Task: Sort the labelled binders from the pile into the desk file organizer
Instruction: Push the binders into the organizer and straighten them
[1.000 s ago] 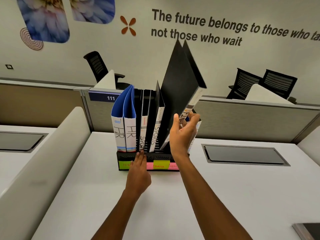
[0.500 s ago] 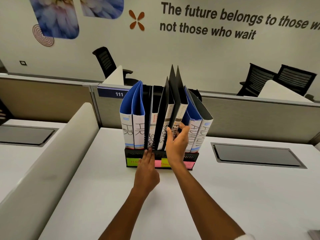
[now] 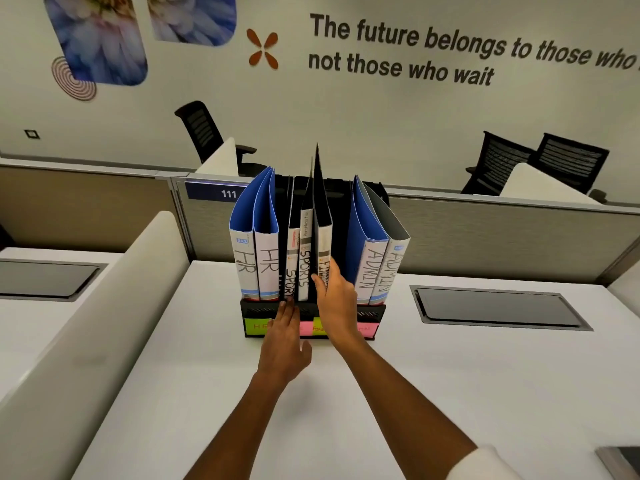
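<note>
— Organizer, black, desk file type [image 3: 375,311]: where do I log it?

— Centre of the frame, on the white desk [image 3: 450,375], against the grey partition [image 3: 485,230]. Coloured sticky labels run along its front edge.

— Contents, left to right?

— Two blue HR binders [image 3: 256,251], two black SPORTS binders [image 3: 304,265], one black binder [image 3: 325,244] whose spine label I cannot fully read, two ADMIN binders [image 3: 377,265]. All stand upright in the slots.

— My left hand [image 3: 284,344]?

— Below centre, fingers straight and together, tips resting on the organizer's front lip beneath the SPORTS spines. Holds nothing.

— My right hand [image 3: 337,306]?

— Just right of it, fingers curled onto the spine of that half-read black binder, thumb on the spine's left edge, pinching it.

— Other entries?

— Black office chairs [image 3: 536,164] upper right and upper left, number plate 111 [image 3: 228,194], wall lettering [image 3: 415,50] at top.
</note>
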A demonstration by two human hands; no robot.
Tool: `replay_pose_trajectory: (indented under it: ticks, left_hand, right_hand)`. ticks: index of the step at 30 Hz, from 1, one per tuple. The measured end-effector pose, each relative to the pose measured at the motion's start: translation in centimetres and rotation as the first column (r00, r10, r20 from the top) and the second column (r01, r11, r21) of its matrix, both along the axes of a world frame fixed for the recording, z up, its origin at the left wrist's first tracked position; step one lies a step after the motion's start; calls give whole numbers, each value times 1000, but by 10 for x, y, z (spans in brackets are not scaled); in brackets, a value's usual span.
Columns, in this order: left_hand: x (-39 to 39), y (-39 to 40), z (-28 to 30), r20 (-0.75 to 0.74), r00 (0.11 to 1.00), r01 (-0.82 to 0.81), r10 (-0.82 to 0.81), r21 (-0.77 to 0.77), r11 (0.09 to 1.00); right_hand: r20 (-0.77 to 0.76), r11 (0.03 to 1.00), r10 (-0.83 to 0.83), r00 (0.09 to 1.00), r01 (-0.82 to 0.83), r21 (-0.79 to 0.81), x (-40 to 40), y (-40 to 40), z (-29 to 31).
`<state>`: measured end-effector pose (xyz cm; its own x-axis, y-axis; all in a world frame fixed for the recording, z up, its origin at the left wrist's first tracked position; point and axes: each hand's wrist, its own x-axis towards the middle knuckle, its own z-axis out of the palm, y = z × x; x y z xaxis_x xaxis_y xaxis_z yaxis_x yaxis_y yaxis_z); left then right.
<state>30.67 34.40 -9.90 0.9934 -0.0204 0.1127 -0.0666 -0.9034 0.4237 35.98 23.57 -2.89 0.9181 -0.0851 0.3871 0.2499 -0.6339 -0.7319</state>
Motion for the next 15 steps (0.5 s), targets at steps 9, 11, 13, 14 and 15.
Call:
replay_pose_trajectory:
  ticks: [9,11,13,14,15]
  left_hand:
    - [0,3,7,-9,1000,24,-24,-10,1000]
    - [1,2,6,-5,1000,24,-24,-12,1000]
    - [2,2,6,-7,1000,24,-24,-15,1000]
    - [2,2,5,-10,1000,22,-22,-15,1000]
    - [2,2,5,-12,1000,18,-18,-16,1000]
  right_hand:
    - [-136,999,-25,990,21,-30,8,-13,8]
    - [-142,999,-15,990,8,-46,9,-14,10]
    - [-152,999,-4,988,-3,-49,10,-12,9]
    - [-158,999,0,987,-8,-50,10,-11,8]
    - [-163,998,1,987,-10,-54,10,-9,7]
